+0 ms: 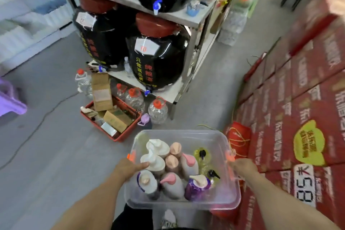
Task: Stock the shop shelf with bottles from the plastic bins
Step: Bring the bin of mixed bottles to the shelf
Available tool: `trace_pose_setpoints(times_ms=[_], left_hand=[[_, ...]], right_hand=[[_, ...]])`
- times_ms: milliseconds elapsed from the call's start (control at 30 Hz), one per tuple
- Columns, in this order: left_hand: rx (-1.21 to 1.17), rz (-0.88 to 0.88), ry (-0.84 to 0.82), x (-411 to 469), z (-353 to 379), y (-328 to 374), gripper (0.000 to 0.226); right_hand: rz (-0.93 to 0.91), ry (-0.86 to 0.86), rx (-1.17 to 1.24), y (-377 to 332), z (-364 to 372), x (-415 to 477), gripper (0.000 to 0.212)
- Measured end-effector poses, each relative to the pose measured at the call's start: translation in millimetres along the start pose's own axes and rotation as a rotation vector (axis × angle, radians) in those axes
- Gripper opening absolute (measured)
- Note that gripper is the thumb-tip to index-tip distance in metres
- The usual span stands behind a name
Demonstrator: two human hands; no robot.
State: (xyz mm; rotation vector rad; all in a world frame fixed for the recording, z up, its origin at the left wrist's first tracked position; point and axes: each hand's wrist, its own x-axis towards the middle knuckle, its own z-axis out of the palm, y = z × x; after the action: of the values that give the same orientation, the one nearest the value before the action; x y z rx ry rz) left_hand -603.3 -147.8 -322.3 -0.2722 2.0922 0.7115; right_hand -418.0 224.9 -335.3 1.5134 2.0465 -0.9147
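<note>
head view: clear bin [186, 134] held over the floor, left hand [128, 169] gripping its left rim with the thumb hooked inside, right hand [242, 167] gripping the right rim. contents: pump bottles [171, 185], upright and packed close, all yet to be shelved (stocking looks barely begun).

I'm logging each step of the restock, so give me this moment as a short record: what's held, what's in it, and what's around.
held: clear plastic bin, carried between both hands
left hand: grips the bin's left rim, thumb inside
right hand: grips the bin's right rim
contents: upright pump bottles with white, pink or black pumps, including one purple bottle
ahead: metal rack with black jars
floor, left: red crate holding boxes
right side: stacked red cartons
</note>
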Motion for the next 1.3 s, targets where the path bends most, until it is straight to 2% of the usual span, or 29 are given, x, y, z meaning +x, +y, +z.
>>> trace_pose_setpoints(times_ms=[67, 200, 300, 400, 533, 667, 800, 900, 1033, 1167, 1300], left_hand=[[0.068, 0.040, -0.027, 23.3, -4.4, 40.5, 0.068], [0.074, 0.119, -0.089, 78.7, -15.2, 125.9, 0.096], [0.100, 0.150, -0.167, 103.3, -18.0, 197.2, 0.100], [0.176, 0.167, -0.158, 126.9, -12.2, 265.9, 0.106], [0.150, 0.194, -0.144, 149.0, 5.2, 353.3, 0.097], [0.192, 0.225, -0.137, 169.5, 30.2, 431.1, 0.113], [0.167, 0.224, -0.143, 185.6, 60.1, 511.2, 0.113], [0.177, 0.230, -0.120, 203.4, 78.4, 561.6, 0.099], [0.196, 0.219, -0.104, 236.9, 85.2, 633.6, 0.100], [0.322, 0.235, -0.118, 281.5, 87.7, 707.9, 0.098], [0.263, 0.265, -0.224, 337.0, 88.5, 783.7, 0.104]], right_hand=[[0.042, 0.028, 0.094, -6.5, -15.5, 10.3, 0.034], [0.075, 0.070, 0.162, -30.9, -44.6, 29.6, 0.035], [0.145, 0.115, 0.158, -48.5, -72.0, 55.1, 0.039], [0.166, 0.119, 0.222, -64.6, -102.6, 84.6, 0.041], [0.147, 0.137, 0.295, -79.7, -147.7, 141.5, 0.039], [0.180, 0.145, 0.335, -90.0, -196.4, 215.1, 0.042], [0.184, 0.116, 0.311, -102.2, -247.5, 279.0, 0.042], [0.187, 0.100, 0.241, -117.4, -288.3, 317.3, 0.044], [0.195, 0.084, 0.217, -144.6, -334.0, 367.7, 0.037], [0.204, 0.119, 0.237, -176.8, -367.1, 422.7, 0.042], [0.270, 0.123, 0.250, -217.2, -399.8, 480.0, 0.047]])
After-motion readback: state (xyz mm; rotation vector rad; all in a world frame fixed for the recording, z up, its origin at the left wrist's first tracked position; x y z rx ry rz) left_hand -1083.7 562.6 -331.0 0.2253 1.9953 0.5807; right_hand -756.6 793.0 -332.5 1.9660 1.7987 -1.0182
